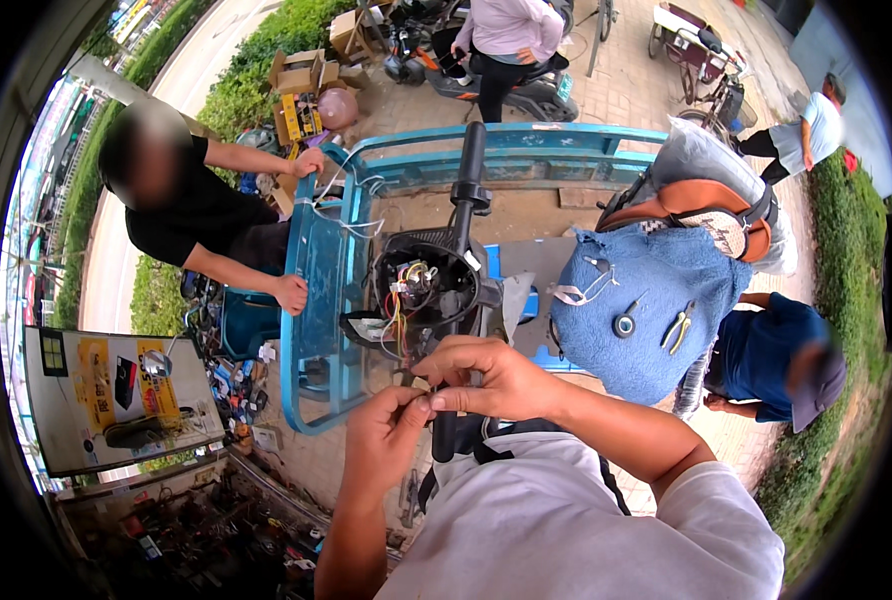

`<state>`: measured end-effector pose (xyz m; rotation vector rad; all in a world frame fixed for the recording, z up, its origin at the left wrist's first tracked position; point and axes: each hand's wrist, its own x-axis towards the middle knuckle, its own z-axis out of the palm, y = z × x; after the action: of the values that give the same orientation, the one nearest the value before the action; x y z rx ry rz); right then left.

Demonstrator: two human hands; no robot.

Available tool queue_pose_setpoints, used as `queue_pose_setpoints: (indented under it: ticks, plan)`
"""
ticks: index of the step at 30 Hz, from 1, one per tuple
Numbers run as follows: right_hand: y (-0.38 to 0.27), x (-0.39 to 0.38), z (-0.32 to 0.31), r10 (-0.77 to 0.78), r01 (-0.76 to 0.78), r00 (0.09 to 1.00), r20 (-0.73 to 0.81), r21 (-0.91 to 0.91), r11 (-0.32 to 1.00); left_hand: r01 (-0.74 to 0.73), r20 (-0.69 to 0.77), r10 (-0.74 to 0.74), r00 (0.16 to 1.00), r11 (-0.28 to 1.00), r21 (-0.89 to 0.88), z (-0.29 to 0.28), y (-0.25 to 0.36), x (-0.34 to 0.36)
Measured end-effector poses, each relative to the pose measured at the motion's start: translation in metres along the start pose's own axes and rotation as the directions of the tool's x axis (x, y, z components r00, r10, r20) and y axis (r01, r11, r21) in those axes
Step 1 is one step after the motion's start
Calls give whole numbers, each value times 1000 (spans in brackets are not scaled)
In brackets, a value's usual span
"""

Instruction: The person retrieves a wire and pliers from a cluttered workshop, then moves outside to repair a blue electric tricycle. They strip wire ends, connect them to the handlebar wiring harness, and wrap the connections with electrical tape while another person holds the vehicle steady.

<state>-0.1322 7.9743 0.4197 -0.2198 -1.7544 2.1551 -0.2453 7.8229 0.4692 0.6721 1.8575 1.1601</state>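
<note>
A blue cart [326, 255] fills mid-frame; a shove from the person [241, 205] gripping its left rail could jolt everything. Right of centre, a towel [651, 275] drapes a seat. The handlebar [473, 160] runs down the middle, with an open shell [474, 287]. Just below, left hand [391, 430] and right hand [496, 380] pinch narrowly, tips together, on something I can't make out. Hard tugging might strain the shell's exposed wires [397, 325]. A bump could slide the pliers [678, 330] off. The towel's lower edge crowds the right forearm; more room opens lower left.

The left forearm [356, 530] rises steeply; the right forearm [606, 420] slants in from a bent elbow [681, 468]. Left hand [388, 428] and right hand [501, 380] nearly meet, fingers [463, 354] curled, though their exact grip is unclear.
</note>
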Motion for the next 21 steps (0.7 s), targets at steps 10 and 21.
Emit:
queue_pose_setpoints:
  ticks: [10,21]
  plan:
    - [4,-1,12,14,-29,998,-65,-244,969,-49,-61,55,997,995,85,0,-11,-2]
    - [3,1,22,-46,-1,993,-111,-395,919,-96,-59,100,993,993,67,0,-17,-2]
